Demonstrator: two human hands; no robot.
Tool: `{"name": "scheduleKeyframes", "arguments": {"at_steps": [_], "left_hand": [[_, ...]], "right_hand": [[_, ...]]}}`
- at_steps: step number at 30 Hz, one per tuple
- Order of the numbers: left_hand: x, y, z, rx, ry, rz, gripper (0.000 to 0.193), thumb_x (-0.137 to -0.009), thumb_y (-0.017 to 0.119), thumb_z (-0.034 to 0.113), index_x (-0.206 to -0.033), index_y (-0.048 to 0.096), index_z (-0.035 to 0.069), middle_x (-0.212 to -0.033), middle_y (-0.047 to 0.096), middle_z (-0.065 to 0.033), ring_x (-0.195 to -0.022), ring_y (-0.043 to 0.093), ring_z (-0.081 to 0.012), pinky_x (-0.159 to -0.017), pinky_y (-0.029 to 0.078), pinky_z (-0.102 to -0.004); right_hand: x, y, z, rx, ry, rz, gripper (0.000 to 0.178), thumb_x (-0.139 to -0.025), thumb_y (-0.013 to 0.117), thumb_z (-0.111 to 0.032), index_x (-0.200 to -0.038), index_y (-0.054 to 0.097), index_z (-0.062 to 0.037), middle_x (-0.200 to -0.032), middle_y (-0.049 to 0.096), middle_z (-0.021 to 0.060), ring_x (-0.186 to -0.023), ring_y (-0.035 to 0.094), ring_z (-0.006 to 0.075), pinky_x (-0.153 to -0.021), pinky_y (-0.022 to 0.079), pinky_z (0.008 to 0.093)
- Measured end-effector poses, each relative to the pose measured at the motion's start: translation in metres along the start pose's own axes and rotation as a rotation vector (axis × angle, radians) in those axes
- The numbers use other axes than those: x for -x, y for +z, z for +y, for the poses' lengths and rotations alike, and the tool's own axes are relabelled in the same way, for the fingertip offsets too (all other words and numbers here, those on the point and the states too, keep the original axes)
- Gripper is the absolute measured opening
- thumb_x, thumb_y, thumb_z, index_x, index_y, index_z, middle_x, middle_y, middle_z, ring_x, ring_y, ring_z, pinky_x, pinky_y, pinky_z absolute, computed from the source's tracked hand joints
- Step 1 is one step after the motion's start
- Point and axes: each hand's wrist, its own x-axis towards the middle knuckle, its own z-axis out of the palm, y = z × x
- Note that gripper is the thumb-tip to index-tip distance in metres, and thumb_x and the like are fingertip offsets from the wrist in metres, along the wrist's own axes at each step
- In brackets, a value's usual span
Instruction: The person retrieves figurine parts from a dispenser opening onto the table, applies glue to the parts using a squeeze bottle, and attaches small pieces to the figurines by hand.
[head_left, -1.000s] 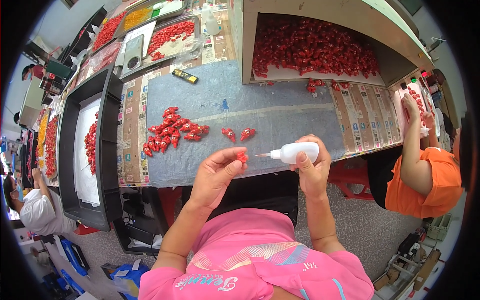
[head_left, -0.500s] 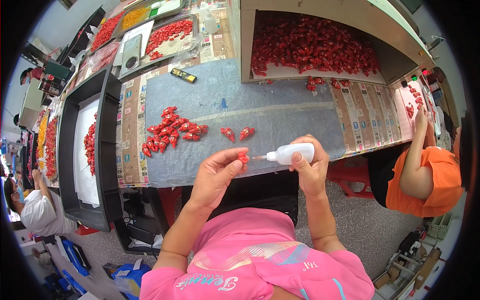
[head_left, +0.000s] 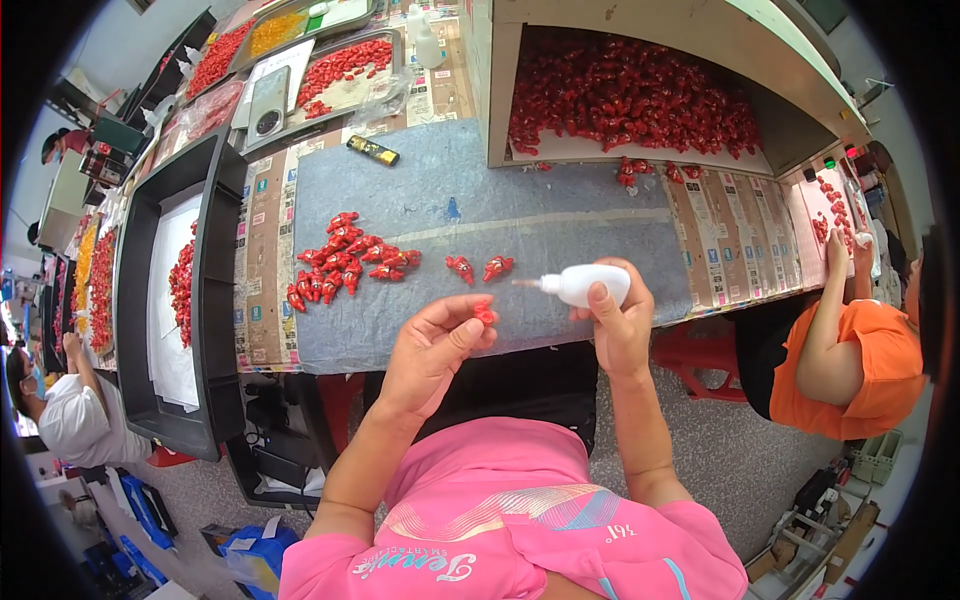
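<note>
Between thumb and fingers, my left hand pinches a small red plastic piece over the near edge of the table. My right hand grips a white squeeze bottle lying sideways in it. The bottle's thin nozzle points left, above and apart from the red piece. Two red figures lie on the blue-grey mat just beyond my hands. To their left is a loose pile of similar red figures.
A large box full of red figures stands at the back right. At left is a black tray with paper inside. A black-and-gold tube lies at the mat's far edge, near a phone. People sit at both sides, one in orange.
The squeeze bottle has lifted away from the red piece and tilted a little, its nozzle now higher. My left hand keeps its pinch, nearly still.
</note>
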Motion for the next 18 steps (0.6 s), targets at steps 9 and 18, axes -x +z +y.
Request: {"name": "scheduleKeyframes", "arguments": {"at_steps": [9, 18], "left_hand": [[0.001, 0.001, 0.004, 0.032, 0.036, 0.022, 0.025, -0.088, 0.062, 0.001, -0.113, 0.057, 0.001, -0.103, 0.065, -0.01, -0.09, 0.064, -0.0169, -0.083, 0.052, -0.0289], [0.006, -0.005, 0.007, 0.051, 0.044, -0.008, 0.024, -0.087, 0.064, 0.002, -0.109, 0.058, 0.001, -0.104, 0.064, -0.0096, -0.094, 0.063, -0.0175, -0.085, 0.052, -0.0302]], "right_hand": [[-0.036, 0.014, 0.017, 0.344, -0.054, -0.08, 0.033, -0.082, 0.07, -0.006, -0.11, 0.056, 0.0015, -0.103, 0.063, 0.0071, -0.098, 0.059, 0.014, -0.087, 0.046, 0.028], [-0.047, 0.005, -0.006, 0.702, -0.26, -0.183, 0.035, -0.078, 0.058, 0.005, -0.113, 0.057, 0.0017, -0.115, 0.062, 0.0105, -0.108, 0.058, 0.0187, -0.095, 0.043, 0.032]]}}
